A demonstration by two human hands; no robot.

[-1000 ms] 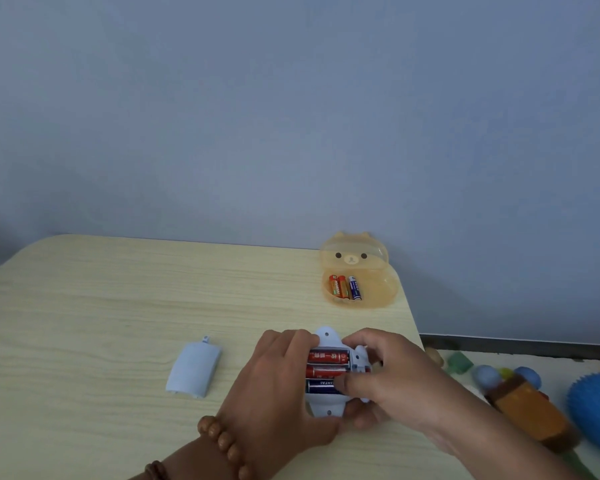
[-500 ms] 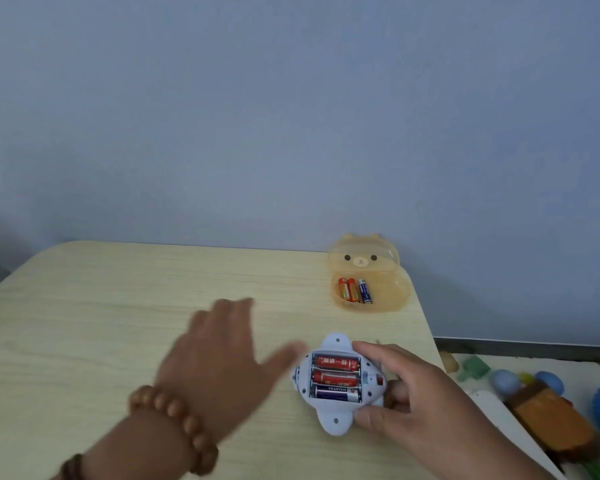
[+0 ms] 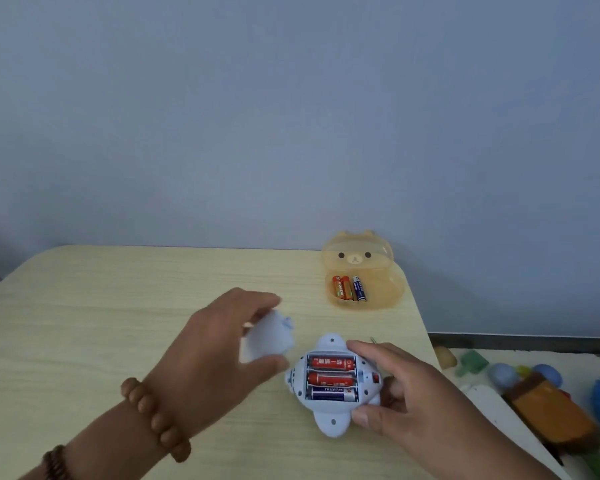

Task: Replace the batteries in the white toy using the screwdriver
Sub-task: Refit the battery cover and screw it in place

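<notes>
The white toy point(image 3: 329, 420) lies upside down on the table, its battery bay open with two red batteries point(image 3: 330, 370) and a blue one point(image 3: 332, 394) in it. My right hand point(image 3: 406, 403) grips the toy's right side, thumb at the near edge and forefinger at the far edge. My left hand point(image 3: 212, 362) holds the white battery cover point(image 3: 269, 336) just left of the toy, above the table; the cover is blurred. A thin metal tip point(image 3: 373, 340), perhaps the screwdriver, pokes out behind my right hand.
An orange bear-shaped box point(image 3: 381, 292) stands open at the table's far right and holds three spare batteries point(image 3: 349, 288). The table's right edge point(image 3: 426, 341) runs close to the toy. Beyond it, toys point(image 3: 548, 407) lie on the floor.
My left hand left the toy, reached left to the cover lying on the table, picked it up and brought it back toward the toy. The right hand stayed on the toy.
</notes>
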